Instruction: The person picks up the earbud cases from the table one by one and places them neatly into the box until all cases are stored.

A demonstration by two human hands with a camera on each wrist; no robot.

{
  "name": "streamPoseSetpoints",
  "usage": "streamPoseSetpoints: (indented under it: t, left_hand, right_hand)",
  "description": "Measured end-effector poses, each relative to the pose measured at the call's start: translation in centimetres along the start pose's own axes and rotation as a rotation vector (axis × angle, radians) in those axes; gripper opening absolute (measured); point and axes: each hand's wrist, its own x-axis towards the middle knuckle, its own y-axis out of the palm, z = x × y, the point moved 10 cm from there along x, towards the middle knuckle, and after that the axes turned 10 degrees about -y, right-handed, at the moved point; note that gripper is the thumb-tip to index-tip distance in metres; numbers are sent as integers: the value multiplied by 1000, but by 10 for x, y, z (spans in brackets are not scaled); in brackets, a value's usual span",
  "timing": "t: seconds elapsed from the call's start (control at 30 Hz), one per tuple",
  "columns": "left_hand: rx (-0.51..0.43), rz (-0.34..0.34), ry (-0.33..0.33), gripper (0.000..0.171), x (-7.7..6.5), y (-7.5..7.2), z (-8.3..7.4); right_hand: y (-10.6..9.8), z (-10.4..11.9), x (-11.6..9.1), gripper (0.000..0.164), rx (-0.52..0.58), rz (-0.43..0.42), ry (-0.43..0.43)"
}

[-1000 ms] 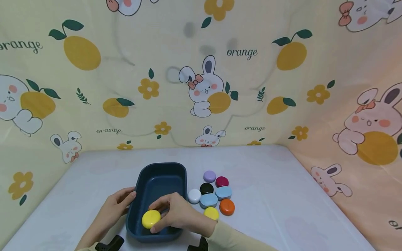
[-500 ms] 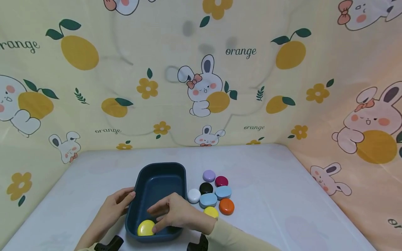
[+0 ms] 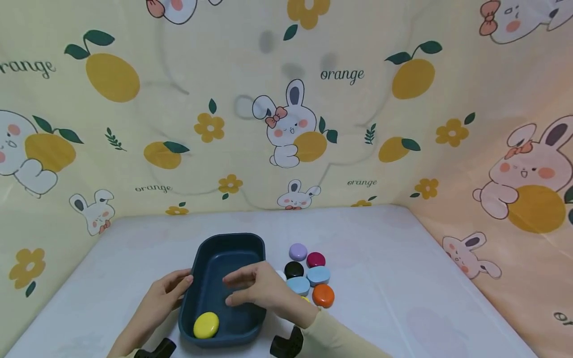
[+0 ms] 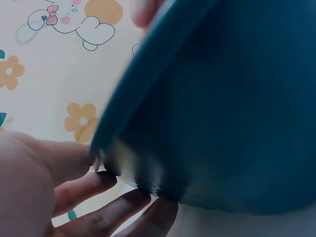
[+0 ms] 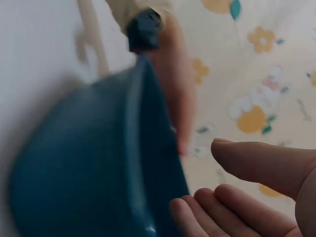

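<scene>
Printed cloth backs a white bench; a blue tray stands there; the right hand hangs above, thumb and fingers parted; the left hand touches its outer wall, fingers extended, tips clear only in the left wrist view; a yellow disc, visible only from the head, lies in its near-left corner.

The left hand touches the dark blue tray with thumb and fingers; beyond the tray's rim show part of the right hand and flower-printed backdrop.
</scene>
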Motion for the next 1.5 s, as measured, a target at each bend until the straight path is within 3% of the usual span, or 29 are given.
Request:
streamPoseSetpoints:
  t: [0.23,0.47,0.8,1.07,1.33,1.5]
  left_hand:
    - [4,6,-7,63,0,3,1]
    - [27,14,-15,61,-1,2,-1]
    - [22,26,-21,62,0,2,-2]
    - [18,30,-33,62,0,2,1]
    - [-12,32,-24,63,-1,3,2]
    - [-16,27,-26,64,-2,2,1]
  right_hand:
    - [-48,10,-13,32,19,-163,-22]
    - [-106,17,-35,32,-85,-335,-42]
    - [-166,9,-76,30,-188,-541,31]
    - [-183,-12,-108,36,-252,-609,122]
    - [-186,-50,-132,37,-34,-603,216]
    - [-184,-64,-136,43,51,-600,258]
